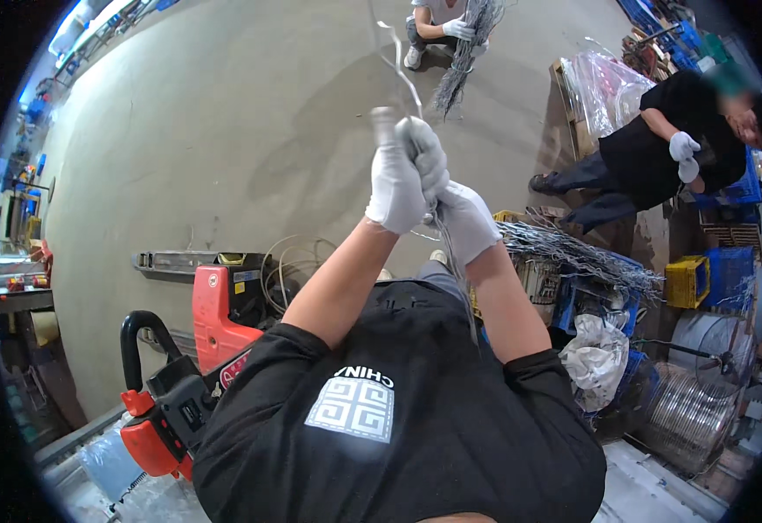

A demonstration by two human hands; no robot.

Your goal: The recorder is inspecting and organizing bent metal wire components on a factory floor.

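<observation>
Both my hands wear white gloves and are raised close together in front of my chest. My left hand (401, 179) is closed around a thin bundle of silvery wire (405, 78), its thumb pointing up and slightly blurred. Just below it and to the right, my right hand (468, 224) is wrapped round the same wire. Loose ends rise above my left hand, one of them bent; the lower lengths hang past my right wrist toward my lap. My fingers hide the middle of the bundle.
A heap of grey wires (572, 253) lies on crates at my right. A red and black machine (224, 305) stands at my left. Ahead, a crouching person holds a wire bundle (475, 52); another person (668, 139) is at the right. A yellow crate (687, 281) sits beyond the heap.
</observation>
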